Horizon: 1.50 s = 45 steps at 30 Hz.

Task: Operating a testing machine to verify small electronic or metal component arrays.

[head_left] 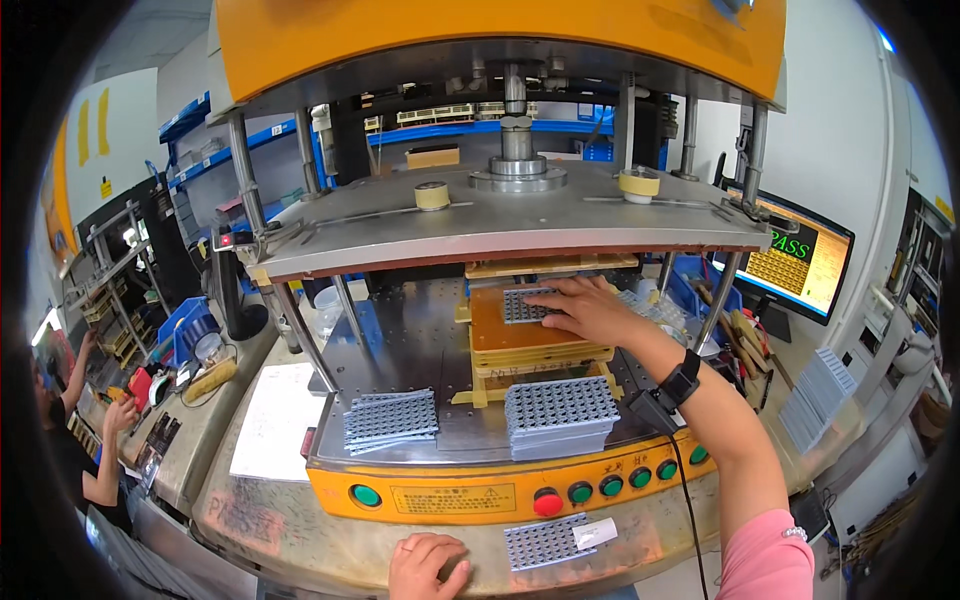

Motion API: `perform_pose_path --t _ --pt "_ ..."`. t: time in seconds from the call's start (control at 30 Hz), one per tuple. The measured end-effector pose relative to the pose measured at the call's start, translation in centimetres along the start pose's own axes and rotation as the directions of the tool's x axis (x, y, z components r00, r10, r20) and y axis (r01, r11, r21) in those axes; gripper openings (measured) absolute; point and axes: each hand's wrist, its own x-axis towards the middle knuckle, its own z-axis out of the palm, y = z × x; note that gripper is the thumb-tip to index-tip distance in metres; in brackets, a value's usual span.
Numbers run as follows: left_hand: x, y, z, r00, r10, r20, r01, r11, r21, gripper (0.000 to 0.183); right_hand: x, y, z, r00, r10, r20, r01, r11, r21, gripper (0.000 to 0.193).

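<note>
Right hand (588, 308) flat, fingers spread, pressing grey panel (522, 305) on orange fixture (520, 335) — left hand (428, 565) empty, curled on bench edge

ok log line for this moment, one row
right hand: flat on grey panel atop orange fixture | left hand: resting on bench edge | press plate: raised

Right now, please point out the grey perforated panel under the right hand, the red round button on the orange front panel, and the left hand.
Grey perforated panel (520, 305), head view, its bare left part.
Red round button (547, 503), head view, its cap.
Left hand (428, 565), head view, its back.
</note>
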Motion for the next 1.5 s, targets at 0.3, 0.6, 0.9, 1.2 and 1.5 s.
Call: perform_pose_path --t 0.3,0.6,0.9,1.2,1.5 --pt "0.1 0.3 -0.3 1.000 -0.011 0.009 0.010 1.000 0.022 0.014 0.9 0.4 0.2 0.998 -0.049 0.043 0.052 0.996 -0.066 0.043" --pt "0.4 0.0 0.2 1.000 -0.011 -0.008 0.011 1.000 0.006 0.011 0.2 0.3 -2.0 0.978 0.010 0.207 -0.040 0.989 0.140 0.052" --pt "-1.7 -1.6 0.2 0.996 -0.090 0.010 0.091 0.995 -0.051 0.008 -13.0 -14.5 -5.7 0.971 -0.233 -0.055 0.230 0.972 -0.044 0.063" --pt "-0.6 -1.5 0.5 0.943 -0.216 -0.253 0.316 0.819 0.478 0.032 -13.7 -15.3 -3.2 0.971 -0.198 -0.132 0.187 0.978 -0.089 0.075" --pt "-2.7 -3.5 0.9 0.942 -0.276 -0.191 0.321 0.907 0.271 0.020 -13.8 -15.2 -2.2 0.969 -0.181 -0.166 0.167 0.981 -0.098 0.080"
